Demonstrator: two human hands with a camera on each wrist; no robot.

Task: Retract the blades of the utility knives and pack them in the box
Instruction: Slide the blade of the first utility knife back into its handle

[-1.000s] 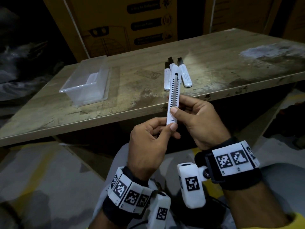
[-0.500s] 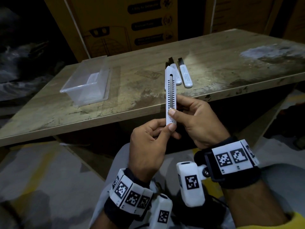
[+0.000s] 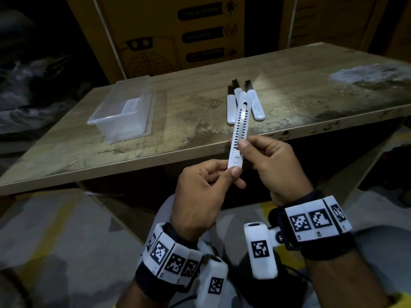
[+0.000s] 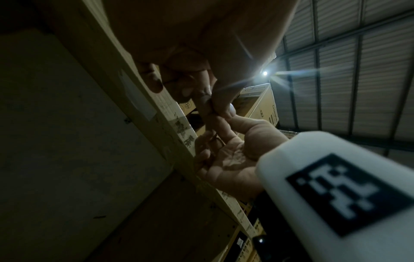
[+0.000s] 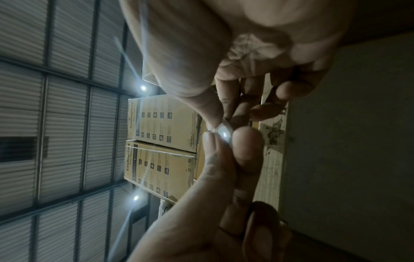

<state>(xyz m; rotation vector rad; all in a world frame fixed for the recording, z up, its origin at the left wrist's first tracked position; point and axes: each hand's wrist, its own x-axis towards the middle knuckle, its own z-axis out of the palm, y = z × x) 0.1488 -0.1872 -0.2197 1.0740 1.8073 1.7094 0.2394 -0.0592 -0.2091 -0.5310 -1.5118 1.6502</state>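
**Both hands on one white knife above the desk edge**

The left hand pinches the bottom end of a white utility knife between thumb and curled fingers. The right hand grips its middle, thumb pressed on the notched track just above the slider. The knife is held in the air near the front edge of the desk, its tip pointing away. Three more knives lie on the desk beyond it, dark blades out. A clear plastic box sits on the desk well to the left.
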